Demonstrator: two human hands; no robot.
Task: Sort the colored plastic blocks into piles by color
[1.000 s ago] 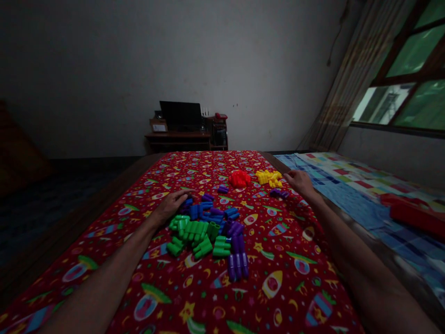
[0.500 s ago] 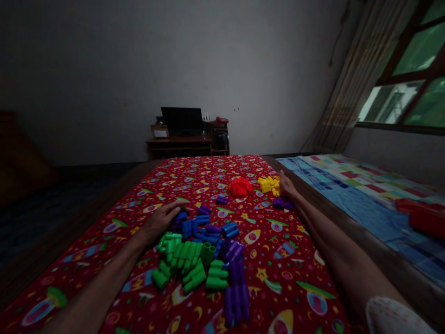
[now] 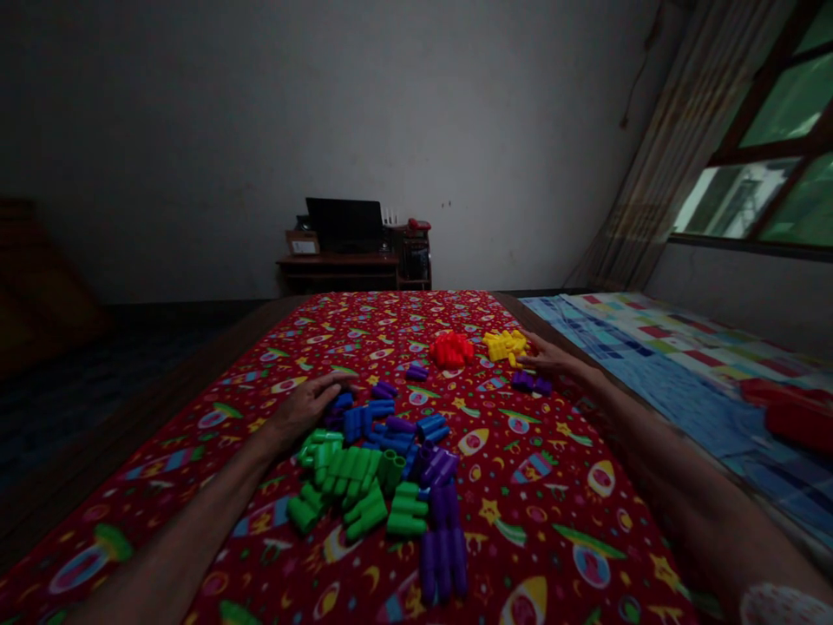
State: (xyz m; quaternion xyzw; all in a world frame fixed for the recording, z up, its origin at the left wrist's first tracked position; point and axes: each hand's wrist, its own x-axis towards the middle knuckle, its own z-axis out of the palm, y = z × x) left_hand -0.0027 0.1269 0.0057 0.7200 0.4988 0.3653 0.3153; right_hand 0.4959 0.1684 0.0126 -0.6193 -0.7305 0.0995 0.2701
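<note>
A heap of plastic blocks lies on a red cloth [image 3: 364,321] printed with rockets: green blocks [image 3: 355,486], blue blocks [image 3: 370,421] and purple blocks [image 3: 442,512]. My left hand [image 3: 305,406] rests palm down at the heap's left edge, fingers curled against the blue blocks. Farther off sit a red pile [image 3: 450,349], a yellow pile [image 3: 504,345] and a few purple blocks [image 3: 528,382]. My right hand [image 3: 550,358] lies beside the yellow pile with fingers stretched flat, holding nothing.
A wooden edge [image 3: 195,365] borders the cloth on the left. A blue patchwork mattress [image 3: 651,347] with a red object [image 3: 797,417] lies on the right. A desk with a dark screen [image 3: 344,227] stands at the far wall. A window [image 3: 761,165] is at the right.
My right hand has drawn back from the yellow pile and flattened beside it. The left hand stays at the blue blocks. The view has shifted slightly.
</note>
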